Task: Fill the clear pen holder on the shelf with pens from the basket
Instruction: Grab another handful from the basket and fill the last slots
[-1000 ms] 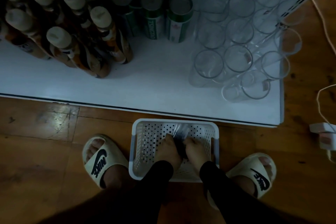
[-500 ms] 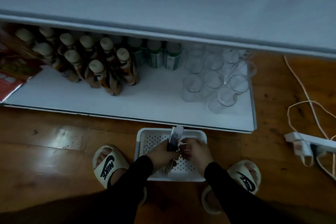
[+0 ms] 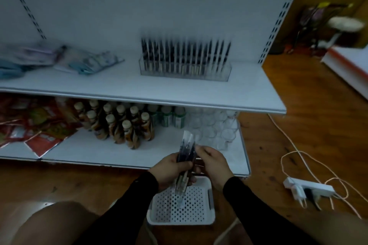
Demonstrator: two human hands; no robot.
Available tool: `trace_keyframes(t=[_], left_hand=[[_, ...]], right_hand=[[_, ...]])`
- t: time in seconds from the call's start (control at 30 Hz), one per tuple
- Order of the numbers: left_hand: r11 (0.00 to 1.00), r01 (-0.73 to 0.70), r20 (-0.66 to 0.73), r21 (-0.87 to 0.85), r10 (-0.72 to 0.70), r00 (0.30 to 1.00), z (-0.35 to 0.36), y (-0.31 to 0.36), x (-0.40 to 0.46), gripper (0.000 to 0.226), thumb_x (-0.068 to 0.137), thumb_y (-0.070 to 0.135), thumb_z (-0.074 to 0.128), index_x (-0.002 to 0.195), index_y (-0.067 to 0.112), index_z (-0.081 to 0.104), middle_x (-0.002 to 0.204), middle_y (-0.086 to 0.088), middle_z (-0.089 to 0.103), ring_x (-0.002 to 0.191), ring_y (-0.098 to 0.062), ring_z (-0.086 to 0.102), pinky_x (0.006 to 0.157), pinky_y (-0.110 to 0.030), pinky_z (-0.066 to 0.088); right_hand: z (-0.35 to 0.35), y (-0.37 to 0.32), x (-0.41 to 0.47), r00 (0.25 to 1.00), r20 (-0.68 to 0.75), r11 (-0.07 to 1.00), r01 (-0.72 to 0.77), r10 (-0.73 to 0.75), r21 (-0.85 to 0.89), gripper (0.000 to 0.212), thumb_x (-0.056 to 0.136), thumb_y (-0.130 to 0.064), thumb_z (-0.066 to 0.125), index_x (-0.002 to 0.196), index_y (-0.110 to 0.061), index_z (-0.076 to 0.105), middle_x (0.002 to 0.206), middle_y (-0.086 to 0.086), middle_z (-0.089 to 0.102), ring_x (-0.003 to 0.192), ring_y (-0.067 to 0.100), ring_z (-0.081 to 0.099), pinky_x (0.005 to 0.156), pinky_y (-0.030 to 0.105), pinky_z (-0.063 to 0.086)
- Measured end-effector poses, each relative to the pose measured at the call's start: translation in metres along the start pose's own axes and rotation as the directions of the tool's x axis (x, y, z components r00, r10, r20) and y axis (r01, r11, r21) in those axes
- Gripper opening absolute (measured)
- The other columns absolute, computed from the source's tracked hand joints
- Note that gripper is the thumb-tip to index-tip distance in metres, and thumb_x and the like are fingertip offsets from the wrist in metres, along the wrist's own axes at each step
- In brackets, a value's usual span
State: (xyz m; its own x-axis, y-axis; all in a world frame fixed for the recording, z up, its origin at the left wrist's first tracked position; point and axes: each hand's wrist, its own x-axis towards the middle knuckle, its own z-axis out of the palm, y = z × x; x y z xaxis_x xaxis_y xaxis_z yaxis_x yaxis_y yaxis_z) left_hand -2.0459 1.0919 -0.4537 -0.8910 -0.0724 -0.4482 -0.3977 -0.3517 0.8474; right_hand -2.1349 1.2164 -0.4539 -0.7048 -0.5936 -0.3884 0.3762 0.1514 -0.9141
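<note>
Head view: left hand [image 3: 169, 169] grips pens [image 3: 186, 153] above basket [image 3: 211, 201]; right hand [image 3: 214, 162] pinches them.

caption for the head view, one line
Both hands, left and right, lift pens above basket, toward shelf pen holder.

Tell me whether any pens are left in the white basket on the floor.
No: the white basket shows only its perforated bottom, while the left hand holds the bundle of pens above it.

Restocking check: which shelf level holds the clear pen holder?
The upper shelf: the clear pen holder stands there, while the lower shelf carries bottles and glasses.
</note>
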Motion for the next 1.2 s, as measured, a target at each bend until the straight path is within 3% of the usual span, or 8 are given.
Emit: trace_keyframes(t=[0.2,0.37,0.5,0.67,0.8,0.93,1.1,1.2], left_hand=[[0.981,-0.174,-0.172,0.082,0.186,0.967,0.014,0.049,-0.007,0.016,0.096,0.008,0.051,0.108,-0.001,0.056,0.094,-0.017,0.071,0.075,-0.025,0.069,0.066,-0.033,0.056],[0.941,-0.331,-0.256,0.072,0.338,0.906,0.008,0.100,-0.005,0.004,0.096,0.005,0.049,0.096,0.002,0.053,0.078,-0.014,0.062,0.059,-0.023,0.058,0.059,-0.035,0.050],[0.899,-0.430,-0.289,0.081,0.435,0.853,-0.001,0.135,0.005,0.005,0.096,0.006,0.050,0.093,0.004,0.053,0.074,-0.012,0.058,0.057,-0.023,0.053,0.058,-0.037,0.047],[0.876,-0.480,-0.355,-0.045,0.435,0.827,-0.009,0.161,0.025,0.006,0.096,0.009,0.051,0.095,0.006,0.056,0.073,-0.010,0.060,0.058,-0.023,0.054,0.058,-0.035,0.048],[0.860,-0.499,-0.334,-0.109,0.441,0.833,-0.006,0.172,0.036,0.005,0.096,0.010,0.052,0.096,0.007,0.056,0.072,-0.008,0.060,0.057,-0.022,0.053,0.055,-0.032,0.048],[0.847,-0.518,-0.313,-0.118,0.463,0.829,0.000,0.181,0.041,0.007,0.096,0.010,0.051,0.094,0.007,0.056,0.070,-0.007,0.060,0.056,-0.020,0.052,0.053,-0.031,0.047],[0.842,-0.530,-0.310,-0.105,0.478,0.822,-0.004,0.187,0.048,0.008,0.096,0.010,0.050,0.096,0.005,0.056,0.070,-0.007,0.060,0.055,-0.020,0.052,0.051,-0.030,0.046],[0.844,-0.523,-0.312,-0.122,0.467,0.827,-0.004,0.190,0.051,0.007,0.096,0.009,0.050,0.097,0.005,0.056,0.068,-0.005,0.061,0.055,-0.019,0.052,0.050,-0.029,0.047]], right_hand=[[-0.008,-0.068,-0.009,0.981,-0.099,0.985,0.164,-0.169,-0.059,0.022,0.093,-0.029,0.063,0.082,-0.012,0.070,0.076,0.003,0.068,0.071,0.014,0.063,0.064,0.023,0.051],[-0.021,-0.142,0.006,0.938,-0.122,0.946,0.325,-0.324,-0.009,0.023,0.092,-0.026,0.063,0.104,-0.008,0.071,0.081,0.001,0.064,0.074,0.013,0.058,0.067,0.020,0.053],[-0.028,-0.188,0.027,0.906,-0.113,0.910,0.414,-0.409,0.032,0.017,0.094,-0.019,0.062,0.093,-0.002,0.067,0.084,0.009,0.062,0.077,0.016,0.057,0.074,0.020,0.056],[-0.041,-0.222,0.060,0.813,-0.156,0.822,0.522,-0.560,-0.229,0.027,0.096,-0.022,0.059,0.109,0.000,0.067,0.088,0.001,0.068,0.079,0.013,0.063,0.084,0.026,0.057],[-0.045,-0.247,0.082,0.694,-0.226,0.708,0.556,-0.684,-0.436,0.024,0.093,-0.025,0.065,0.102,-0.004,0.071,0.088,0.005,0.073,0.083,0.018,0.069,0.087,0.034,0.058],[-0.044,-0.266,0.107,0.623,-0.318,0.697,0.594,-0.714,-0.402,0.009,0.086,-0.027,0.073,0.090,-0.019,0.071,0.089,0.005,0.075,0.084,0.021,0.072,0.087,0.041,0.058],[-0.038,-0.275,0.131,0.648,-0.341,0.732,0.603,-0.681,-0.318,0.017,0.085,-0.025,0.075,0.099,-0.015,0.073,0.093,0.004,0.076,0.085,0.018,0.073,0.088,0.038,0.058],[-0.033,-0.273,0.142,0.637,-0.322,0.712,0.601,-0.701,-0.362,0.005,0.086,-0.027,0.074,0.090,-0.024,0.074,0.090,0.002,0.076,0.084,0.019,0.073,0.088,0.039,0.058]])
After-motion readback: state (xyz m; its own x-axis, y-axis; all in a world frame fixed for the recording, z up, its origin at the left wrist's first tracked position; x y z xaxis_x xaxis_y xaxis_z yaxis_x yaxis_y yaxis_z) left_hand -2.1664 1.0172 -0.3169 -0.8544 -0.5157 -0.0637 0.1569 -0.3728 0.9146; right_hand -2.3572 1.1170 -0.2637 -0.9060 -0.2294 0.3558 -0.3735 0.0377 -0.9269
